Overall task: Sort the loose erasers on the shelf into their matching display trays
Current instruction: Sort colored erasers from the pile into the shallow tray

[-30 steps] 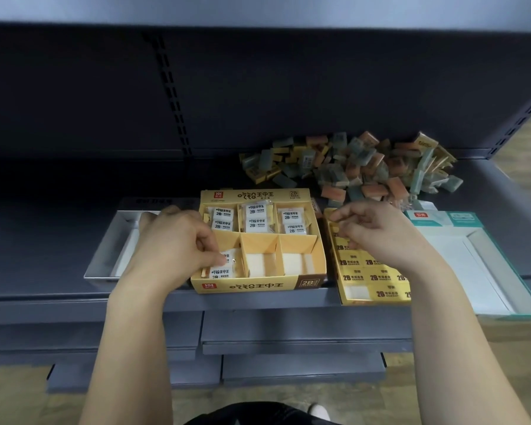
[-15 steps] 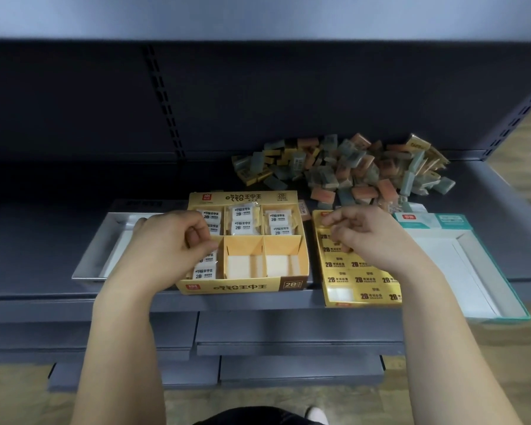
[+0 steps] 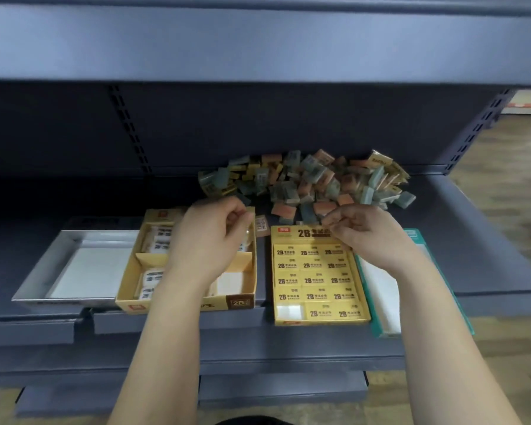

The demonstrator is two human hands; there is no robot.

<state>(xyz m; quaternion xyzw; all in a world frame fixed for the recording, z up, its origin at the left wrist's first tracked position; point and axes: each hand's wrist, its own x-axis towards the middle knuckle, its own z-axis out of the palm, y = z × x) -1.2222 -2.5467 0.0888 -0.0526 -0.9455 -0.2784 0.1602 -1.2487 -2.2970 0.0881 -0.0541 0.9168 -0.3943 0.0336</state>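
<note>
Shelf (image 3: 472,240), dark grey, carries everything. Four display trays stand in a row along its front edge. From the left: silver tray (image 3: 43,271), yellow compartment tray (image 3: 129,277) partly filled with white wrapped erasers, yellow 2B tray (image 3: 316,233) nearly full with one slot bare at its near left corner, and a teal-edged tray (image 3: 414,239).

Pile of loose erasers (image 3: 307,182) lies behind the trays, toward the back of the shelf, centre to right. It is a jumble with no common long axis.

Right hand (image 3: 368,240) hovers over the far edge of the 2B tray, fingertips bunched and almost at the pile's near fringe. I cannot tell whether they pinch anything.

Left hand (image 3: 209,240) hangs over the compartment tray, fingers curled in. There may be something small in them, but I can't be sure.

One stray eraser (image 3: 261,224) lies flat in the gap between the two yellow trays, just beside the left fingertips, long axis running front to back.

My read: the pile lies ahead of the right hand, which is nearer; the stray is the left hand's.
</note>
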